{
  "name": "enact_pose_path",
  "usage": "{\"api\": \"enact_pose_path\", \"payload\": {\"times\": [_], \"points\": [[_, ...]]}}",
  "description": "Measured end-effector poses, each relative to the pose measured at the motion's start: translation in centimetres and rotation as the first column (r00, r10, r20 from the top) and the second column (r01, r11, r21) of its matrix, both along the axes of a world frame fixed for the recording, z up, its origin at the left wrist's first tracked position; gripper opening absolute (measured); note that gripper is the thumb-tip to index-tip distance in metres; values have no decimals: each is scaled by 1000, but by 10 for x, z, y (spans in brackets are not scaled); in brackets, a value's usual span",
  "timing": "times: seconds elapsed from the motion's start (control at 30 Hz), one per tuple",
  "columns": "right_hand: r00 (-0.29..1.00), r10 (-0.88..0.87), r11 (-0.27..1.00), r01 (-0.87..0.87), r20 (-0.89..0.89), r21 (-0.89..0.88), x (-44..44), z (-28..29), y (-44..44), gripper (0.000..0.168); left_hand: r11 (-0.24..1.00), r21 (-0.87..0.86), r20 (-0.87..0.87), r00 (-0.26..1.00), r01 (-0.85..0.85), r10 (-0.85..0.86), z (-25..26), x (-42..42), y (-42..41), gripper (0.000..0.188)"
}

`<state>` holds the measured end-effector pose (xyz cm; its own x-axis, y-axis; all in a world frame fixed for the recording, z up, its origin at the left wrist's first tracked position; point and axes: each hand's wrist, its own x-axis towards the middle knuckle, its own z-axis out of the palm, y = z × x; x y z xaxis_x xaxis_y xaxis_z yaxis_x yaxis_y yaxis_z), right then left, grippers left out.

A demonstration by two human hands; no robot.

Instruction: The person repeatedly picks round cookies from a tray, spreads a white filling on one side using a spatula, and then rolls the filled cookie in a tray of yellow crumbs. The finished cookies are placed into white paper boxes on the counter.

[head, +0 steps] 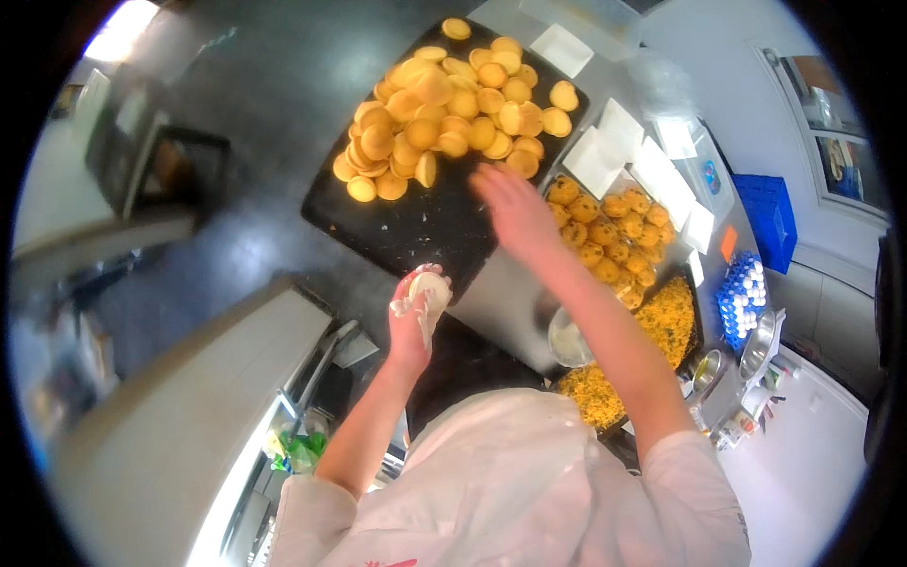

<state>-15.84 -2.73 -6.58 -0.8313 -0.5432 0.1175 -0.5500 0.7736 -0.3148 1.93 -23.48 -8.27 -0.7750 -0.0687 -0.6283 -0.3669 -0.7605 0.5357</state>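
My left hand (pixel 411 312) is shut on a round sponge cake (pixel 430 289), its pale face turned up. White cream is smeared over the fingers and thumb. Above the black baking tray (pixel 397 237), my right hand (pixel 514 209) is blurred, with its fingers stretched towards the cakes and no cake visible in it. A heap of golden round sponge cakes (pixel 439 106) covers the far part of that tray. Some cakes lie flat and others lean on one another. Crumbs and pale specks dot the tray's near part.
To the right are dark-flecked round buns (pixel 602 241), yellow shreds (pixel 666 319) on a tray, and a clear bowl (pixel 567 340) partly behind my right forearm. White paper pieces (pixel 595 159) lie beyond. Further right stand a blue crate (pixel 765 220), egg trays (pixel 740 298) and a metal bowl (pixel 759 337).
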Motion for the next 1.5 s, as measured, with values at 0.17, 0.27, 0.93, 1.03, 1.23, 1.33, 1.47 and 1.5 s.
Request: {"api": "enact_pose_path", "payload": {"times": [0.17,0.27,0.93,1.03,1.23,1.33,1.47,1.5], "points": [[978,210,972,-208,-9,107,-40,-55,-78,38,996,0,48,994,-93,93,4,-9,-30,45],[968,173,955,-210,182,209,-30,-58,-81,37,992,-16,74,989,-127,128,-2,-8,-47,46],[622,48,665,564,782,-489,37,53,-3,68,676,-705,-64,931,213,-360,59,-88,4,48],[760,-51,687,497,648,-530,59,101,24,64,725,-619,-125,873,303,-472,87,-87,36,53],[921,-201,743,366,335,-560,97,135,77,61,686,-575,-176,751,446,-636,135,-80,99,64],[933,-310,780,359,181,-512,118,146,103,57,660,-551,-187,695,511,-694,154,-70,124,72],[817,-309,542,572,488,-616,147,164,134,50,836,31,-485,739,548,-467,160,-54,151,70],[812,-295,489,582,504,-650,156,158,144,50,787,-86,-466,674,611,-573,161,-51,155,72]]}}
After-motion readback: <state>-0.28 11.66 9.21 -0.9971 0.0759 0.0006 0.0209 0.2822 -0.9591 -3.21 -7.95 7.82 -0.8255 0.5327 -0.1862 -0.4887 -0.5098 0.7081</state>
